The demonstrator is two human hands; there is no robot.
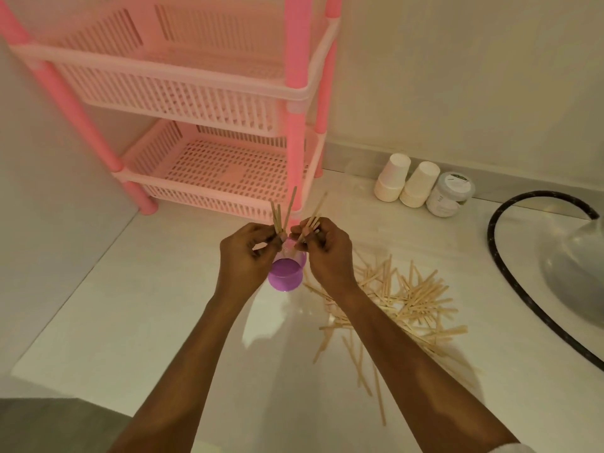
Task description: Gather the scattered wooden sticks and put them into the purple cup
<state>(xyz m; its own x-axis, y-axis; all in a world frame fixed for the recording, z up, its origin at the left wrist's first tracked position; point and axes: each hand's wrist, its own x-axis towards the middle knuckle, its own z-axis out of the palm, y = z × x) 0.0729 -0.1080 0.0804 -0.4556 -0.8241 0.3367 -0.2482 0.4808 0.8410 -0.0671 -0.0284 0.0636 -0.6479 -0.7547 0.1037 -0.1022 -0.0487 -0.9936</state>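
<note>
The purple cup (285,275) stands on the white counter, partly hidden by both hands held over its mouth. My left hand (245,253) pinches a few wooden sticks (283,213) that point upward. My right hand (327,250) grips another small bunch of sticks (314,217), slanted up to the right. A large scattered pile of wooden sticks (402,302) lies on the counter to the right of the cup, under and beyond my right forearm, with several strays (356,358) trailing toward me.
A pink plastic tiered rack (209,178) stands right behind the cup. Two stacks of white paper cups (405,183) and a small jar (449,194) sit by the back wall. A black hose (510,273) and a grey basin (578,269) lie at the right.
</note>
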